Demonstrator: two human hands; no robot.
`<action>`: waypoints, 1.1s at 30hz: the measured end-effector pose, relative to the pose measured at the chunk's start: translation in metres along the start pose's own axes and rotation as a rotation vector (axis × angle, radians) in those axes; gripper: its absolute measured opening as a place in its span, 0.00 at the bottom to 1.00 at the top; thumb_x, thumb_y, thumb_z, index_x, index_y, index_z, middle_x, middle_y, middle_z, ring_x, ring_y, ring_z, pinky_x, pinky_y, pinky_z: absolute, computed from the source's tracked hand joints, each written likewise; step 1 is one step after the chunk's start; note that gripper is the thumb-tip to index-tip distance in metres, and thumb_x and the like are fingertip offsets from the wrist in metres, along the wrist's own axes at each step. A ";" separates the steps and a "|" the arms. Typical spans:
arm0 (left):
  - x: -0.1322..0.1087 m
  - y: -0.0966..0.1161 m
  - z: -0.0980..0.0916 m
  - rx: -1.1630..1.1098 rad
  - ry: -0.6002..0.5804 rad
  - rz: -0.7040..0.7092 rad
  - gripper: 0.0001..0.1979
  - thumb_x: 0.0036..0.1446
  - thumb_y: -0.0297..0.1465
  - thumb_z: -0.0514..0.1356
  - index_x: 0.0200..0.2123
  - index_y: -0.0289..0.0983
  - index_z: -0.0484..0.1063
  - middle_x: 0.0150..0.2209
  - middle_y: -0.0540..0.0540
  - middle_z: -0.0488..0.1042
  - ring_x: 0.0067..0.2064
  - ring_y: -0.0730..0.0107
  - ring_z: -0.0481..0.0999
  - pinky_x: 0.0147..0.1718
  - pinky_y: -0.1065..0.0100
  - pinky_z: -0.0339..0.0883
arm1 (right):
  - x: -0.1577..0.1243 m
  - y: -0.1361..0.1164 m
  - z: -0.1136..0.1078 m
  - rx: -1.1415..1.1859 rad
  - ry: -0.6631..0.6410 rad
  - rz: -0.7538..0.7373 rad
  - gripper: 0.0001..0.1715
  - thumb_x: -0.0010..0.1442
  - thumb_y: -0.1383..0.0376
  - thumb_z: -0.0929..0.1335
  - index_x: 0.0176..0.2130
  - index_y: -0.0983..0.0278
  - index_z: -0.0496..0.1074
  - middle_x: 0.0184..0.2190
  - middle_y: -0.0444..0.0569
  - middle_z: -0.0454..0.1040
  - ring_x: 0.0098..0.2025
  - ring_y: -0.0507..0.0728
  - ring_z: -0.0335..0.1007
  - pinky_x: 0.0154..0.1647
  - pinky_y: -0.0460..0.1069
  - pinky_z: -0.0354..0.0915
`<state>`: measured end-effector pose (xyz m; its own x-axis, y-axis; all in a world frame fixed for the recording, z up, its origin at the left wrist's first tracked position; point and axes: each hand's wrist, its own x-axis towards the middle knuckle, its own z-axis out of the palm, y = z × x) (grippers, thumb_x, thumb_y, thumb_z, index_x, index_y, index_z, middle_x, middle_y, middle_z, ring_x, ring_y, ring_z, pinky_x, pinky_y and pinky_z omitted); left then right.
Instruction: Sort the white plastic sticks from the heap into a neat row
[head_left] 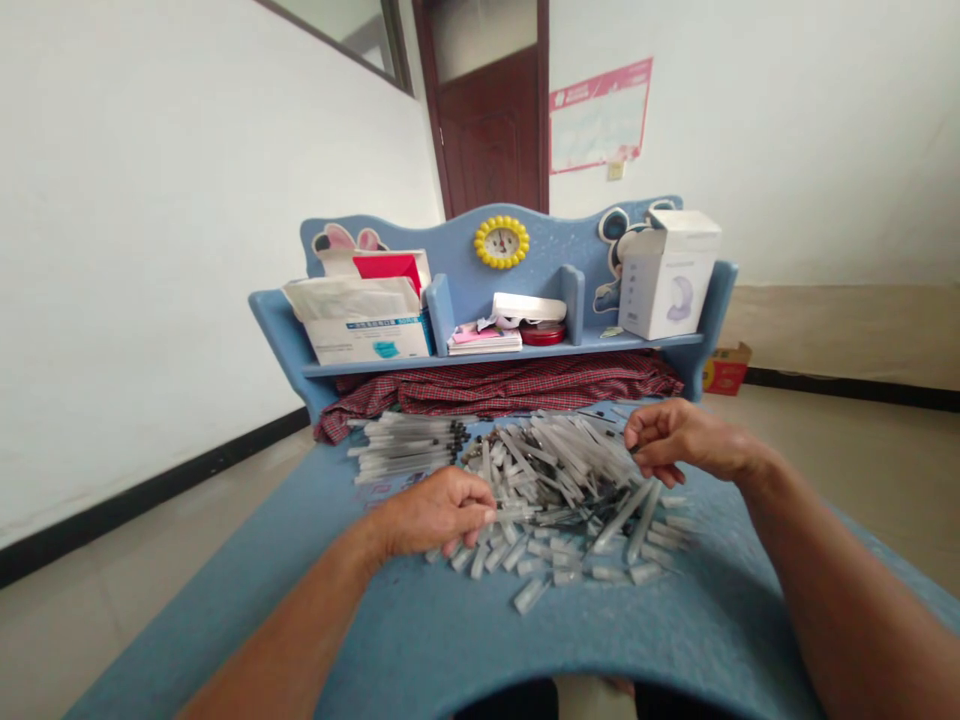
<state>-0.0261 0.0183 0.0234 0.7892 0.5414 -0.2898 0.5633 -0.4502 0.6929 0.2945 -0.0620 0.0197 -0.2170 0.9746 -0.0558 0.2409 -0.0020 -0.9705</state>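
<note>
My left hand (448,508) is closed in a pinch at the near left side of a heaped pile of translucent plastic tubes (577,450). A thin clear plastic piece seems to stick out rightward from its fingertips. At the pile's right edge, my right hand (679,442) is raised with thumb and fingers pressed together; a small dark bit shows at the tips, too small to name. Left of the pile lies a neat stack of similar tubes (405,445) with dark ends. Several short clear pieces with thin tips (531,595) are scattered along the pile's near side.
The blue table (420,640) has a curved front edge. Along its back, a checkered cloth (495,388) lies under a shelf (480,362). On the shelf stand an opened mask box (367,335), a white carton (667,280), papers (484,340) and a red round tin (543,333).
</note>
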 end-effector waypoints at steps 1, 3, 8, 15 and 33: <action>0.001 0.001 0.001 -0.003 0.002 0.005 0.15 0.54 0.41 0.52 0.27 0.35 0.66 0.22 0.52 0.70 0.17 0.80 0.62 0.17 0.78 0.54 | 0.002 0.002 0.001 -0.016 -0.009 0.014 0.14 0.45 0.66 0.72 0.31 0.66 0.64 0.18 0.41 0.72 0.14 0.47 0.64 0.12 0.41 0.57; 0.002 0.002 0.002 -0.011 0.002 0.012 0.15 0.54 0.41 0.52 0.27 0.34 0.66 0.22 0.52 0.70 0.17 0.80 0.62 0.17 0.78 0.54 | 0.006 0.004 0.003 -0.054 -0.002 0.033 0.12 0.46 0.65 0.71 0.31 0.66 0.64 0.17 0.41 0.73 0.13 0.48 0.64 0.12 0.41 0.57; 0.003 0.007 0.007 -0.014 0.035 0.008 0.15 0.54 0.41 0.53 0.28 0.34 0.66 0.22 0.52 0.70 0.17 0.80 0.62 0.16 0.78 0.54 | 0.008 0.005 0.004 -0.178 0.088 0.059 0.09 0.49 0.64 0.68 0.31 0.66 0.64 0.15 0.41 0.71 0.11 0.47 0.62 0.09 0.41 0.54; 0.003 0.011 0.013 -0.043 0.098 0.008 0.15 0.52 0.40 0.53 0.31 0.33 0.69 0.22 0.51 0.69 0.18 0.80 0.63 0.16 0.78 0.54 | 0.007 0.000 0.011 -0.169 0.046 0.033 0.08 0.48 0.65 0.68 0.30 0.65 0.65 0.16 0.40 0.71 0.12 0.47 0.62 0.11 0.41 0.54; 0.006 0.013 0.023 -0.178 0.216 0.050 0.13 0.49 0.38 0.57 0.32 0.32 0.69 0.23 0.53 0.68 0.21 0.78 0.65 0.21 0.76 0.60 | 0.011 -0.005 0.038 -0.200 -0.064 0.008 0.10 0.52 0.60 0.68 0.33 0.64 0.67 0.16 0.39 0.69 0.13 0.47 0.60 0.12 0.41 0.53</action>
<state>-0.0083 0.0001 0.0155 0.7339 0.6689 -0.1181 0.4579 -0.3589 0.8133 0.2552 -0.0600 0.0150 -0.2729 0.9584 -0.0841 0.4245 0.0415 -0.9045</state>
